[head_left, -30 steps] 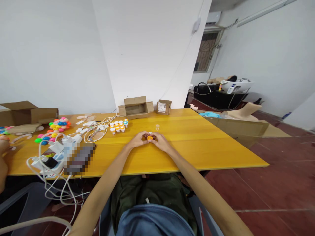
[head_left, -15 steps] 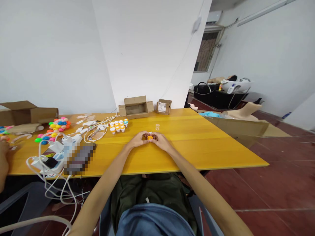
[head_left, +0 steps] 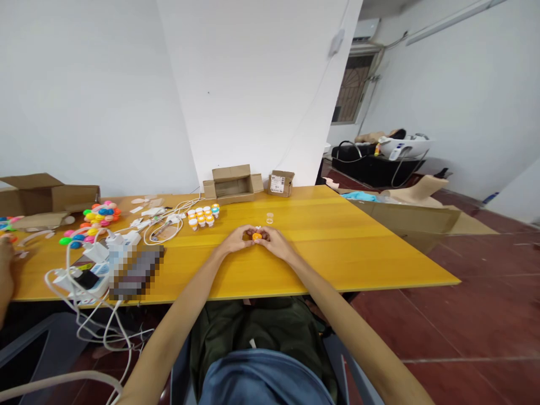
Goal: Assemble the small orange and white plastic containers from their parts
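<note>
My left hand (head_left: pixel 239 238) and my right hand (head_left: pixel 272 242) meet over the middle of the table. Between their fingertips they grip a small round orange and white piece (head_left: pixel 257 237). Its orange face points toward me, and the fingers cover much of the rest. Just beyond the hands sits a small clear round plastic piece (head_left: pixel 270 217). To the left stands a tight group of small white containers (head_left: pixel 202 216) with orange tops, one of them teal.
An open cardboard box (head_left: pixel 234 188) and a smaller box (head_left: pixel 280 183) stand against the wall. White cables (head_left: pixel 169 222), a power strip (head_left: pixel 110 261), a blurred-out dark object (head_left: pixel 137 273) and colourful balls (head_left: pixel 101 214) fill the left side. Another person's hand (head_left: pixel 5 259) is at the far left.
Both my hands stay in the same place on the orange and white piece, with only slight finger movement. The other person's hand at the far left has shifted slightly.
</note>
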`<state>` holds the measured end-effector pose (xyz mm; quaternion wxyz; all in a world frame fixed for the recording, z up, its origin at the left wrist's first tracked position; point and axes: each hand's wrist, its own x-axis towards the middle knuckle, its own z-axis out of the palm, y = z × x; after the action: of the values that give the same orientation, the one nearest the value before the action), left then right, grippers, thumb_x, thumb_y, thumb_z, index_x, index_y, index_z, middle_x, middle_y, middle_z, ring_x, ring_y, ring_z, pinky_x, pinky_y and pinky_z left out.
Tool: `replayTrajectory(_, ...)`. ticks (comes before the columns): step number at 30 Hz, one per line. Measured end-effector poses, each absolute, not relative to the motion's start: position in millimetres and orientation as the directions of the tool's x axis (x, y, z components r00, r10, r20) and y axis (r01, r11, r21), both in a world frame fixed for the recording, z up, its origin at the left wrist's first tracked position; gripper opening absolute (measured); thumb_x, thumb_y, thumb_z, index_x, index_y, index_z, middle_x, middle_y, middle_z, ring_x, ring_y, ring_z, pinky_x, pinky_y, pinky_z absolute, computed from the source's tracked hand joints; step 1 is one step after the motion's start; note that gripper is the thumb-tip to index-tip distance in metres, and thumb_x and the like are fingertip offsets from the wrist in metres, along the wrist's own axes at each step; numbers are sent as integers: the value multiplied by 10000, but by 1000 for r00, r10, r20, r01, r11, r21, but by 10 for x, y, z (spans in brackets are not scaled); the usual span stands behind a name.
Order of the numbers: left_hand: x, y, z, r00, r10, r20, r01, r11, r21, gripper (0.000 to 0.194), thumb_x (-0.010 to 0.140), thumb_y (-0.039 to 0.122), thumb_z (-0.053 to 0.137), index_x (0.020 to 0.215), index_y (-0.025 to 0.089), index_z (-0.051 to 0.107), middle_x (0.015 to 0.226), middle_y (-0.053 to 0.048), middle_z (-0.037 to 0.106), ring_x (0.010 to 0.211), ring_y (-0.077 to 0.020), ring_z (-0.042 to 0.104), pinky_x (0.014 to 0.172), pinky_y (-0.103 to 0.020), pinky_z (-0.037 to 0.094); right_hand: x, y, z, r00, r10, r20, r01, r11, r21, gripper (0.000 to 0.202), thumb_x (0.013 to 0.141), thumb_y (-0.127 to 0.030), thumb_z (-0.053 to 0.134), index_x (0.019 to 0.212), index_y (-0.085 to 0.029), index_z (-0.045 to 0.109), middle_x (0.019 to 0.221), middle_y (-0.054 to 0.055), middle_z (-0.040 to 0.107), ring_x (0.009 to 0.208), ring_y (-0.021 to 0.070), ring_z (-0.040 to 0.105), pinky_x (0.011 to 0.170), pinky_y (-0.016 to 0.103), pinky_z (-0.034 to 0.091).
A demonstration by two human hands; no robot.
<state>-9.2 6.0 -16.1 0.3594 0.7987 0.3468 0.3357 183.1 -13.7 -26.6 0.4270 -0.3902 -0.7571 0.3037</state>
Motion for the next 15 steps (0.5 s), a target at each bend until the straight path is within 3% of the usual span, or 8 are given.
replayTrajectory(5, -90, 39, -137, 542, 788, 291, 304, -507, 807, 335, 742, 245, 749, 1064, 175, 689, 1074, -68, 720, 1008, -216, 635, 967, -368, 488, 1817, -142, -259, -317, 853, 416, 335, 511, -792, 173, 760, -283, 717, 914, -209, 693, 921, 43, 742, 846, 205, 682, 809, 341, 537)
replayTrajectory(15, -84, 50, -154, 537, 795, 284, 317, -501, 805, 355, 735, 259, 757, 1073, 184, 681, 1087, -63, 716, 1017, -222, 634, 970, -375, 489, 1836, -144, -248, -335, 856, 394, 292, 492, -820, 171, 757, -271, 718, 916, -208, 701, 937, 39, 751, 863, 205, 682, 825, 341, 534)
